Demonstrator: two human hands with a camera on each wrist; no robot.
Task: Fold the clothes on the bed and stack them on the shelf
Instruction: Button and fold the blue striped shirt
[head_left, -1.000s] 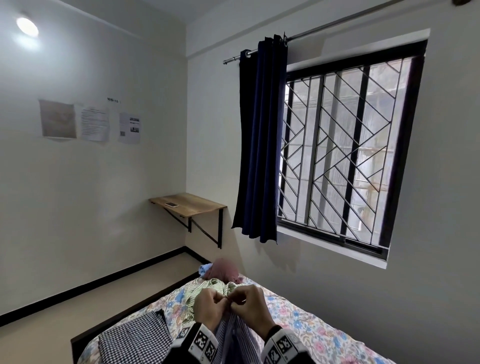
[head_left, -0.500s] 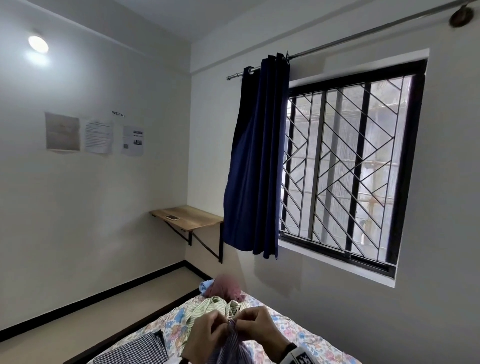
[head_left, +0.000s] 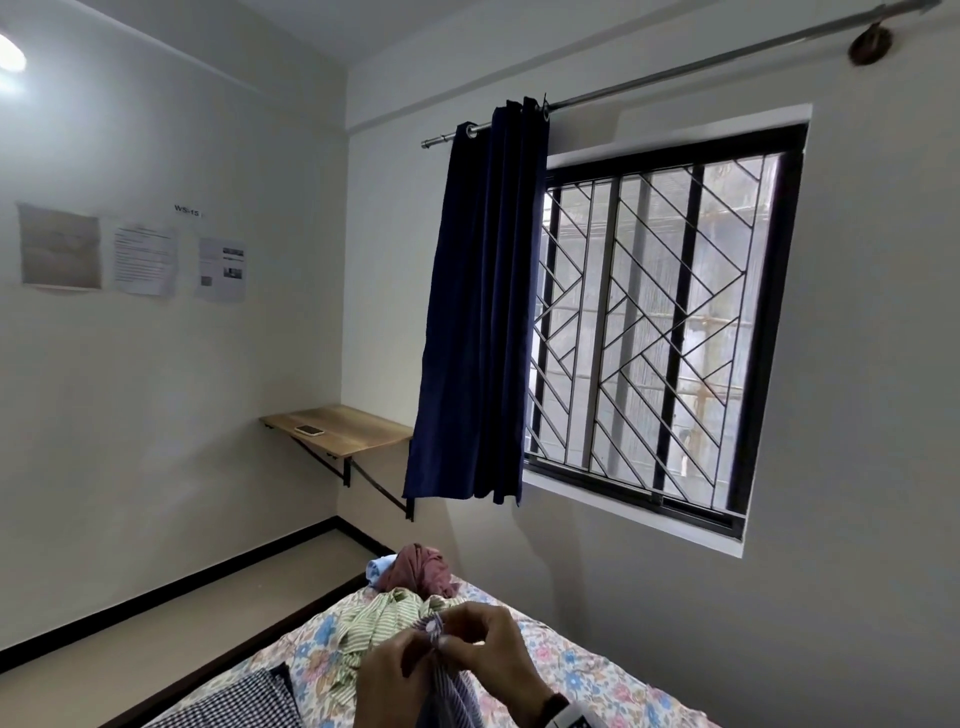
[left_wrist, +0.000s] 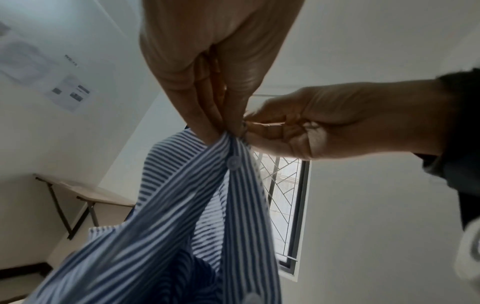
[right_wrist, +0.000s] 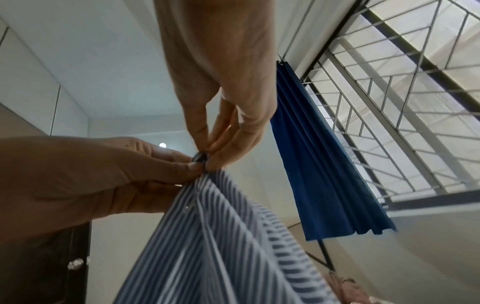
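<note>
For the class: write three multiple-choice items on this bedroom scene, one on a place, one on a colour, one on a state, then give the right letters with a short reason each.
1. Where does the phone lie?
A. on the wooden shelf
B. on the bed
C. on the window sill

2. What colour is the curtain?
A. red
B. dark blue
C. yellow

3. How is the striped shirt held?
A. it lies flat, untouched
B. by one hand only
C. pinched by both hands at a button

Answers:
1 A: the phone rests on the shelf's top.
2 B: the cloth beside the window is navy.
3 C: the left hand and the right hand meet at the shirt's edge.
</note>
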